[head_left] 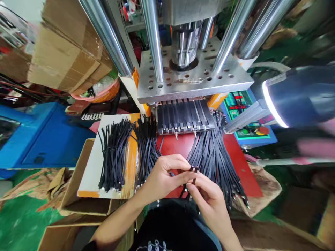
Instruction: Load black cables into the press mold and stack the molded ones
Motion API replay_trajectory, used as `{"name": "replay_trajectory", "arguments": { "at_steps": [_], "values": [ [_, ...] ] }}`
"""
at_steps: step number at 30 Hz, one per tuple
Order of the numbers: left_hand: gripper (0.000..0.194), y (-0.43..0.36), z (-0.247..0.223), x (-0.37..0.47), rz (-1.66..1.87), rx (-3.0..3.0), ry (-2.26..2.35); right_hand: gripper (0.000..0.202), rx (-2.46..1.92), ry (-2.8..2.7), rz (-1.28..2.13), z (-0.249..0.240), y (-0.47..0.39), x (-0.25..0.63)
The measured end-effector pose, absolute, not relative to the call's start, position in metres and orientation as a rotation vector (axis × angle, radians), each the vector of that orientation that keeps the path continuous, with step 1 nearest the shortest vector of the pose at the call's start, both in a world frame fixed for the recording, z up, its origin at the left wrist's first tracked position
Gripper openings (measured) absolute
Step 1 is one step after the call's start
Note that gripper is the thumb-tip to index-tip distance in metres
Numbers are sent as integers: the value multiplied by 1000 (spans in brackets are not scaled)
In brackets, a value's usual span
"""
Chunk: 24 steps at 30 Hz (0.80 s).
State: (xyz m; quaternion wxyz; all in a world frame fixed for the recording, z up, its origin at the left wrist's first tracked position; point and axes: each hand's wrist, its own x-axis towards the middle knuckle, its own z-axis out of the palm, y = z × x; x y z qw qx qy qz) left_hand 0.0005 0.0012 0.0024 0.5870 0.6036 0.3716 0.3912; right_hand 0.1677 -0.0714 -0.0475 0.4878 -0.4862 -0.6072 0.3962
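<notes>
Over the front of the red tabletop, my left hand point(167, 174) and my right hand point(210, 200) meet. Thumbs and fingers of both pinch thin black cables point(194, 170) whose short dark ends stick up between the fingertips; how many there are I cannot tell. More of the black length hangs below my right fingers. Just beyond my hands a fan of flat black cables with metal tips point(211, 157) spreads across the red surface. Left of them lies another black cable bunch point(146, 146). A dark slotted fixture block point(183, 116) with cables laid in its grooves sits under the press.
Steel press columns point(154, 45) and a thick plate point(193, 89) stand ahead. A lit lamp point(277, 104) and a button panel point(248, 115) are on the right. A tied cable bundle point(113, 157) lies on a white board at left, above open cardboard boxes point(78, 195).
</notes>
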Motion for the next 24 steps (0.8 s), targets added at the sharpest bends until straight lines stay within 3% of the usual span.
{"name": "replay_trajectory", "arguments": {
  "at_steps": [13,24],
  "values": [
    [42,5,7,-4,887,1522,909,16,-1119,-1453,869,-54,-68,169],
    [30,25,23,-1,928,1633,888,36,-1228,-1565,1033,-58,-69,159]
  ]
}}
